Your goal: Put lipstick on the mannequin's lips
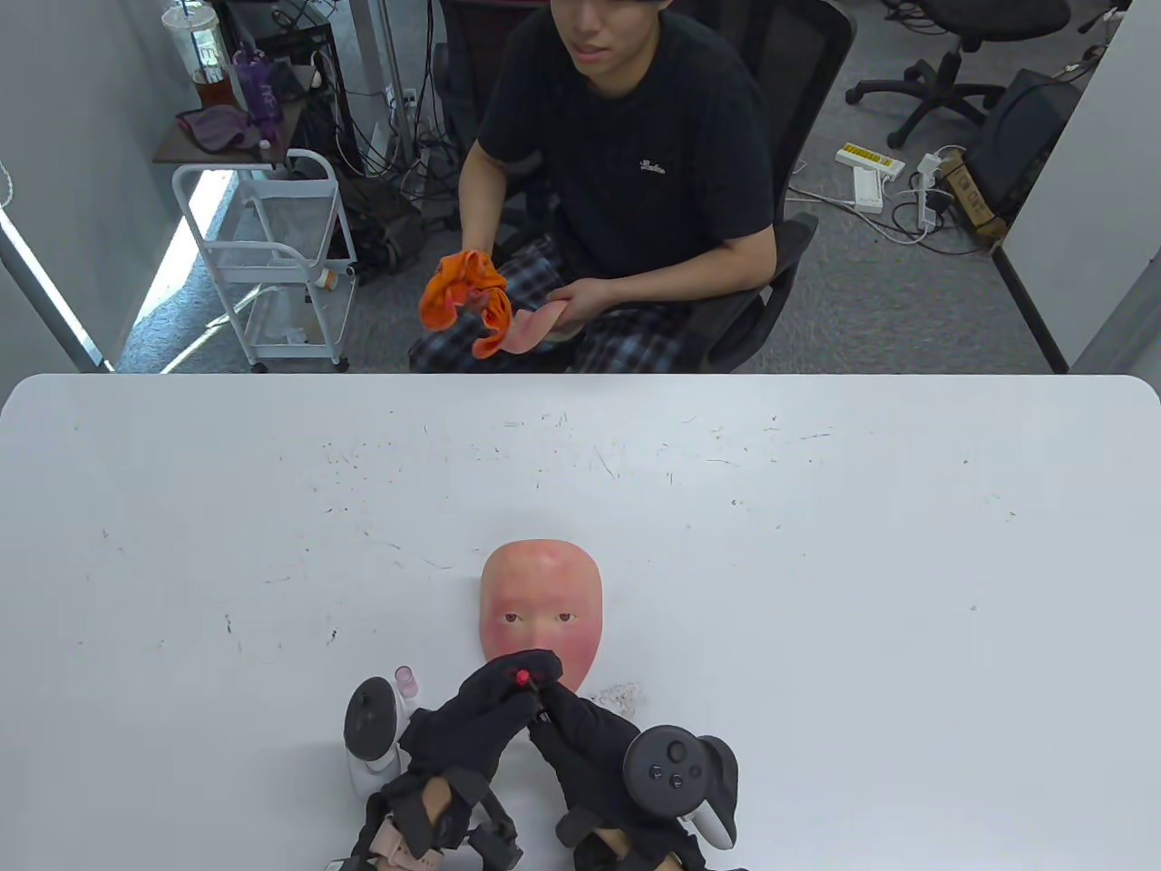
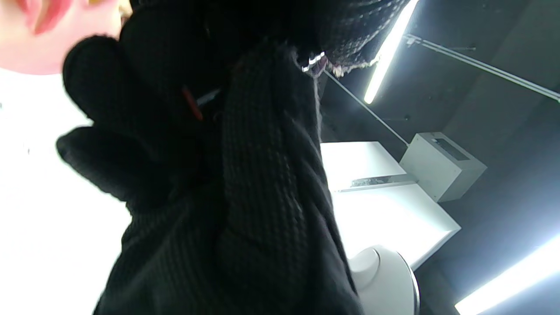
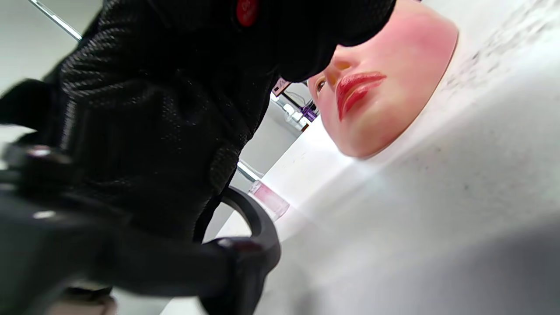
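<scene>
White and finely scratched, the table [image 1: 816,544] lay between you and a person seated across it in a black shirt, who held an orange cloth [image 1: 463,295] in one hand and a flat pink piece in the other. On your side, the mannequin face [image 1: 541,603] lay on its back near the table's near edge, forehead away from you. Your two gloved hands met just over its lower half, hiding the mouth from the table view. Your left hand [image 1: 485,717] had its fingers curled round the lipstick [image 1: 522,677], whose red tip showed between the fingertips right above the face. Your right hand [image 1: 580,735] reached in beside it, fingers touching the left hand near the lipstick; whether it gripped anything you could not tell from these views. The right wrist view showed the lips [image 3: 356,89] already coloured red. A small pink cap [image 1: 404,680] stood upright on the table just left of your left hand, beside its tracker [image 1: 370,726].
</scene>
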`<state>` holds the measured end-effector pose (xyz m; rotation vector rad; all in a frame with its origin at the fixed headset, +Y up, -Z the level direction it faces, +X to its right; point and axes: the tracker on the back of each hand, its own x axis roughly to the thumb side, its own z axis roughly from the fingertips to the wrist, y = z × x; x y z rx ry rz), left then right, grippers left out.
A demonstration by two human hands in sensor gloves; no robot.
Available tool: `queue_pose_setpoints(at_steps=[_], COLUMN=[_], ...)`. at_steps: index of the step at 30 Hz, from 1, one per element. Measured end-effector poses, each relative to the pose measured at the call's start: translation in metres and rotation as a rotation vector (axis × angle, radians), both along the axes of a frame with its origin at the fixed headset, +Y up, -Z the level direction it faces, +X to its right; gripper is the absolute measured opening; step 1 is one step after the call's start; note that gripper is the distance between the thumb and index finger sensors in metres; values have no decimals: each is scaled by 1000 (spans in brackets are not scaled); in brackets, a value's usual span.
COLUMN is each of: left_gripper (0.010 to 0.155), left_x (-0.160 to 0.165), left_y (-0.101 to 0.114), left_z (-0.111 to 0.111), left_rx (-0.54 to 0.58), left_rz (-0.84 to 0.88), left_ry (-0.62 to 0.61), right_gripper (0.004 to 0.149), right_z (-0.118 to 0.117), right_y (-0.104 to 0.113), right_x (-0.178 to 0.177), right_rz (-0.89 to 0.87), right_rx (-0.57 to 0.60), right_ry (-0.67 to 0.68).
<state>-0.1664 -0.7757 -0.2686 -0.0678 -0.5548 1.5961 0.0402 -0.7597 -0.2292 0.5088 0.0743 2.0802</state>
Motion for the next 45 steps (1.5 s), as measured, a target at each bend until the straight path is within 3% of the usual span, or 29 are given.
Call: queue_pose_setpoints(at_steps=[4,10,15,22,27,30,40,45], left_gripper=[47,44,50,45,41,46,41,41], left_x=[-7,-8,0,-9,-4,1,-7,-6], left_y=[5,1,-3,3,-2,-4,-6,-10], left_z=[-1,0,0,-1,0,1,-2,-3], left_rx=[66,62,25,99,52,41,54,36], left_rz=[-101,-134,-76,-153,-118,-93,-94,-115], left_ry=[70,123,14,96,87,19,91,67], right_gripper=[52,52,53,52,52,53,52,53], right_z=[-1,1,1,1,2,2,0,2], right_y=[-4,-5,-6,-6,-5,-5,-8,-7], right_x=[-2,-5,-1,-4,-5,-4,-6,-7], right_rz=[-17,65,69,99,136,134,167,180], right_rx=[-14,28,36,67,103,95,91,106], right_ry=[29,6,-45,-20,-18,-36,-26,-28])
